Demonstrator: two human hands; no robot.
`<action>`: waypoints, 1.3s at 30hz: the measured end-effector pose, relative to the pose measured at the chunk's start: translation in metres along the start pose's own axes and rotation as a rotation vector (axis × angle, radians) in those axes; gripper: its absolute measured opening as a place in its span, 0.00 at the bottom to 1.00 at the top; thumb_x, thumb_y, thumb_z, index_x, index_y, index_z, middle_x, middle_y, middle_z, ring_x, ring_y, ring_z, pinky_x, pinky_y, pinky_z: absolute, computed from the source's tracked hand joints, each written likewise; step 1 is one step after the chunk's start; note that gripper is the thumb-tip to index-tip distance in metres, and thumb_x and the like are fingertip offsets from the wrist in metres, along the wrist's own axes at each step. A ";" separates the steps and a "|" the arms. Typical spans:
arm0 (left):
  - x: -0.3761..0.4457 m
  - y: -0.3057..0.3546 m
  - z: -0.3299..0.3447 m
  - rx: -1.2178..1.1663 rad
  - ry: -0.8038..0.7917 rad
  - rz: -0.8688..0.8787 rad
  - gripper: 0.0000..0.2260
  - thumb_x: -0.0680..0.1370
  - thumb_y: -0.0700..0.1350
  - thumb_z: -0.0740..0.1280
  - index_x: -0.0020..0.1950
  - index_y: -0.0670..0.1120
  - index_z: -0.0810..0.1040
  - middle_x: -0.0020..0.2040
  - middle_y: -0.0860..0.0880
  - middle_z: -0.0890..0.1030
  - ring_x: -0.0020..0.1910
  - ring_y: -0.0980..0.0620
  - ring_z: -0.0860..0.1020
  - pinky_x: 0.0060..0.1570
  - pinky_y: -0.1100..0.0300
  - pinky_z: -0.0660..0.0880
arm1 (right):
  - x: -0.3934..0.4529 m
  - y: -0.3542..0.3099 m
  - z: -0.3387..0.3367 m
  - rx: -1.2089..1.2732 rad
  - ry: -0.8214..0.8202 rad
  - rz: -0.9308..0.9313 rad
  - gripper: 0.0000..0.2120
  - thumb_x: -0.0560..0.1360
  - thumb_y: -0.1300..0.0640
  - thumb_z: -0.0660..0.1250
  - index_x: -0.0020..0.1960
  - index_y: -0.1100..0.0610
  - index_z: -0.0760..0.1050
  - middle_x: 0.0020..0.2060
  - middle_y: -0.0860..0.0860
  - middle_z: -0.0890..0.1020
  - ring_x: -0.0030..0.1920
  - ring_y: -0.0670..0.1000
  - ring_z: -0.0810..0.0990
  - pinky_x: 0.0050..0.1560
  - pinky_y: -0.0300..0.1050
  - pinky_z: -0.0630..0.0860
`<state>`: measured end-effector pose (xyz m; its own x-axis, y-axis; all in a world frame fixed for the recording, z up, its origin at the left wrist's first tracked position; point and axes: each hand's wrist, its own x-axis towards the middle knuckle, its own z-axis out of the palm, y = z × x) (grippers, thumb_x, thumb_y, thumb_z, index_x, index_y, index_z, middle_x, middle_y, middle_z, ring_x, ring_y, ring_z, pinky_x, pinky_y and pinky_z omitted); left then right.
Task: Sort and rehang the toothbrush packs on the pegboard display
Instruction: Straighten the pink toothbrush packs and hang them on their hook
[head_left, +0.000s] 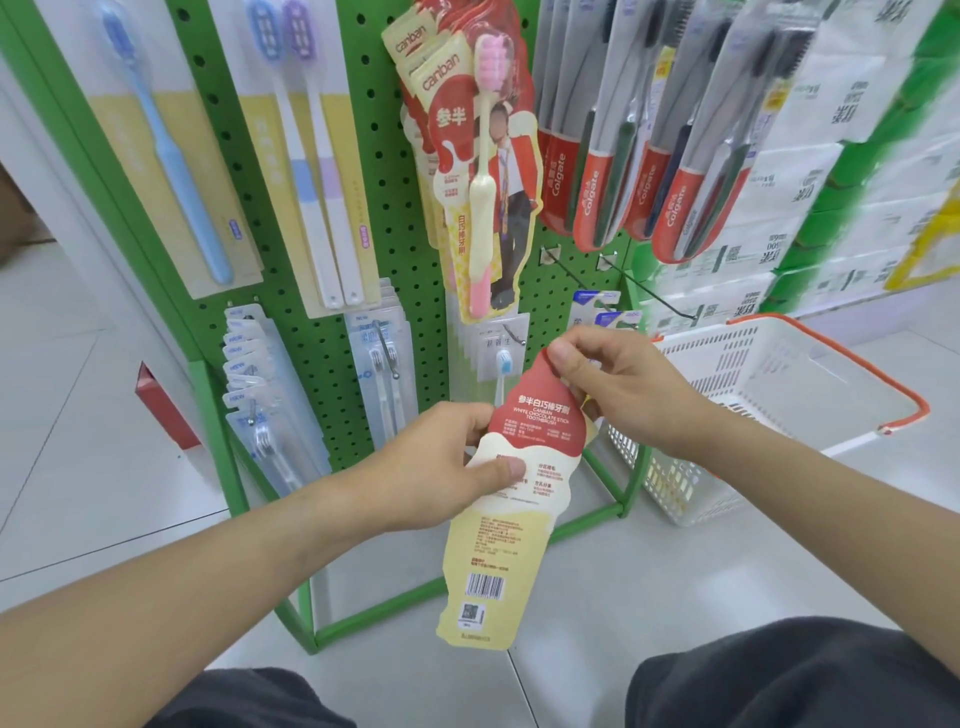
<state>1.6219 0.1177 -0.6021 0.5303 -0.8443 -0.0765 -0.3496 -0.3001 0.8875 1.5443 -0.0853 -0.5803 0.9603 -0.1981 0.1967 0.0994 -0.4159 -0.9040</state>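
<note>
Left hand (441, 462) — thumb pressed across the middle of the Canban pack (511, 499), fingers curled behind it. Right hand (618, 384) pinches the pack's red top edge between thumb and forefinger. Pack is held back-side out, barcode low, in front of the green pegboard (363, 171) — below the hanging Canban packs (467, 130). White basket (769, 405) stands right.

Green pegboard (322, 364) carries hanging toothbrush packs (470, 171); white basket (769, 395) sits on the tiled floor (649, 571).
</note>
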 end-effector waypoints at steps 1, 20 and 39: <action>0.000 0.000 0.001 -0.013 -0.002 -0.009 0.05 0.80 0.44 0.70 0.56 0.48 0.82 0.50 0.52 0.87 0.50 0.52 0.85 0.55 0.45 0.82 | -0.001 0.000 0.002 0.002 -0.004 -0.001 0.13 0.78 0.47 0.64 0.45 0.56 0.79 0.31 0.43 0.79 0.33 0.49 0.76 0.32 0.43 0.74; 0.001 0.008 -0.009 -0.265 0.314 -0.022 0.06 0.82 0.42 0.67 0.57 0.45 0.82 0.49 0.49 0.87 0.49 0.49 0.86 0.53 0.47 0.82 | -0.007 0.005 0.007 -0.066 -0.229 0.144 0.28 0.65 0.62 0.83 0.61 0.55 0.76 0.50 0.57 0.84 0.40 0.57 0.86 0.41 0.59 0.85; 0.001 0.012 -0.015 -0.130 0.555 -0.100 0.10 0.79 0.52 0.71 0.47 0.46 0.80 0.38 0.51 0.86 0.37 0.51 0.85 0.37 0.51 0.83 | -0.015 0.005 0.010 -0.261 -0.699 0.300 0.24 0.68 0.70 0.79 0.57 0.53 0.76 0.51 0.46 0.86 0.46 0.43 0.87 0.44 0.45 0.84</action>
<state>1.6297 0.1195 -0.5849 0.8939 -0.4448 0.0553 -0.1976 -0.2802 0.9394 1.5329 -0.0758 -0.5914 0.8861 0.2308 -0.4020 -0.1705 -0.6441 -0.7457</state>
